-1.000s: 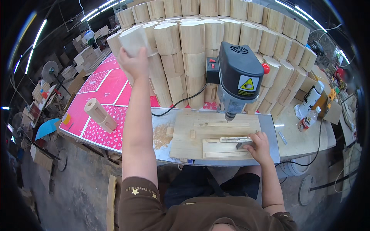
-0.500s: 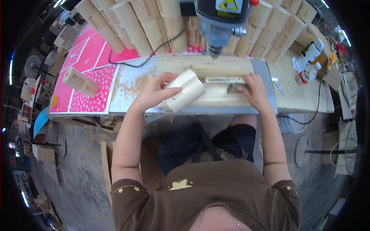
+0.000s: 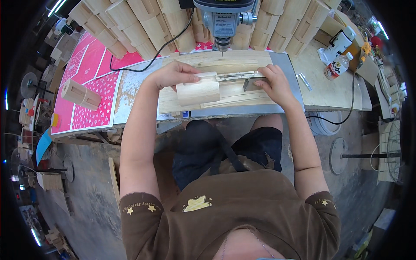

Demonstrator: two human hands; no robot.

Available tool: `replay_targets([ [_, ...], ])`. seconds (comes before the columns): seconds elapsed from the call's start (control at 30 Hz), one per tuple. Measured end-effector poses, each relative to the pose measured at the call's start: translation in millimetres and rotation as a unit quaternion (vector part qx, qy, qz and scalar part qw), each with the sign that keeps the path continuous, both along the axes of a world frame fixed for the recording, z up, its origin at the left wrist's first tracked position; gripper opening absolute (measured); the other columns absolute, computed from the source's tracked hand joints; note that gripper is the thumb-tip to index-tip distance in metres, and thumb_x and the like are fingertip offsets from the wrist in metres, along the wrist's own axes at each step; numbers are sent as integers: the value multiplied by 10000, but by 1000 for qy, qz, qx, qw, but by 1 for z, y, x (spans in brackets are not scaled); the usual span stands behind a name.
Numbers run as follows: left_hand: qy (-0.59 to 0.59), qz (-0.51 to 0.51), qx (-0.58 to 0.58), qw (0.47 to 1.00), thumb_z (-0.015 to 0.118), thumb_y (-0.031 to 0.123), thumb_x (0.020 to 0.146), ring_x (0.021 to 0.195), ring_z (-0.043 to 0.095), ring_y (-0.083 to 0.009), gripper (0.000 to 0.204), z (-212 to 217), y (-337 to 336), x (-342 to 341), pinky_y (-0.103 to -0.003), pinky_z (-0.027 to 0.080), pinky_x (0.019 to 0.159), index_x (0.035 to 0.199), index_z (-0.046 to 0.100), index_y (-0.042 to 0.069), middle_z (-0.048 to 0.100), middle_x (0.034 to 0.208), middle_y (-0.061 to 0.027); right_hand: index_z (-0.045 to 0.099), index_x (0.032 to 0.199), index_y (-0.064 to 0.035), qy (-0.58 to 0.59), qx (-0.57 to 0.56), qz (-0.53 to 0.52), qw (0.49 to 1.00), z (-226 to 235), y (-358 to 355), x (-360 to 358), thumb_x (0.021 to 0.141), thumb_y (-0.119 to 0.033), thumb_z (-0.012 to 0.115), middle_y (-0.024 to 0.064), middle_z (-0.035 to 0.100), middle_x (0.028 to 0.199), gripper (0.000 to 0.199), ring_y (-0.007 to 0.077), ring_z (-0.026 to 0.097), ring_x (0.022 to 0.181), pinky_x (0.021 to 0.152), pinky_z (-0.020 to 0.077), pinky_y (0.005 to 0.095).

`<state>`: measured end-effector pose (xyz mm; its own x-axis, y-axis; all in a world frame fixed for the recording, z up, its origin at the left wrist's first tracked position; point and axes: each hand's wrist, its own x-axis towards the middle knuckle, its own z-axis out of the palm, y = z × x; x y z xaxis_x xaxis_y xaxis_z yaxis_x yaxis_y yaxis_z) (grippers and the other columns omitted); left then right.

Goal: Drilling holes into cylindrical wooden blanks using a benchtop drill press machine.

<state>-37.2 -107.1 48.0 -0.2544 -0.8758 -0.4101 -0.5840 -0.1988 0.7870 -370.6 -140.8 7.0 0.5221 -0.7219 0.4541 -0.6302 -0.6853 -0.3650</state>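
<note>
My left hand (image 3: 177, 74) is closed over the top and back of a pale wooden cylinder block (image 3: 198, 93) with a flat recess cut into it. The block lies level on a wooden base board (image 3: 234, 99), its right end up against a slim metal strip (image 3: 237, 76). At the strip's other end, my right hand (image 3: 276, 84) has its fingers on the strip and its thumb by an upright grey metal plate (image 3: 252, 83). Behind both hands hangs a bench drill (image 3: 223, 26), its thin bit (image 3: 222, 54) above the board's back part.
Stacked wooden cylinders (image 3: 143, 26) line the table's back on both sides of the drill. One grooved cylinder (image 3: 81, 94) lies on the pink sheet (image 3: 97, 108). A black cable (image 3: 167, 45) crosses the left. At right are a bottle (image 3: 338, 67) and a small metal piece (image 3: 305, 81).
My left hand has turned the tilted block level and set it down with its end at the strip. My right hand stays at the strip's far end. The whole view has shifted slightly.
</note>
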Motion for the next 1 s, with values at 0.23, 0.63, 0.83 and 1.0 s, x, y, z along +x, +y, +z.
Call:
replay_targets([
  [0.23,226,148,-114,956,705,218,810,944,610,-160,513,-20,8,-58,-299,538,725,1243,518,18,556,1210,-125,602,984,-89,20,-7,-9,1000,2,-3,-1,701,-166,723,78,559,886,318,285,523,889,768,434,390],
  [0.63,28,261,-456,851,835,104,566,1015,531,-326,671,-107,48,-108,-388,439,874,1153,526,3,552,1135,-170,605,1036,-83,2,-29,-26,999,-3,-17,9,672,-116,729,86,573,875,386,298,525,857,773,433,397],
  [0.83,-99,274,-469,834,835,216,532,998,533,-291,709,-113,26,-86,-415,348,903,1172,582,45,599,1045,-114,611,1082,-121,11,-34,-53,998,-8,-42,33,674,-127,737,70,601,937,427,287,545,934,873,414,403],
  [1.0,-183,262,-424,848,830,239,542,951,517,-242,601,-108,24,-54,-388,303,889,1106,649,140,602,923,-44,600,1106,-119,-18,-48,-48,998,-14,-34,55,681,-92,740,86,585,1022,449,299,531,1029,994,369,409],
])
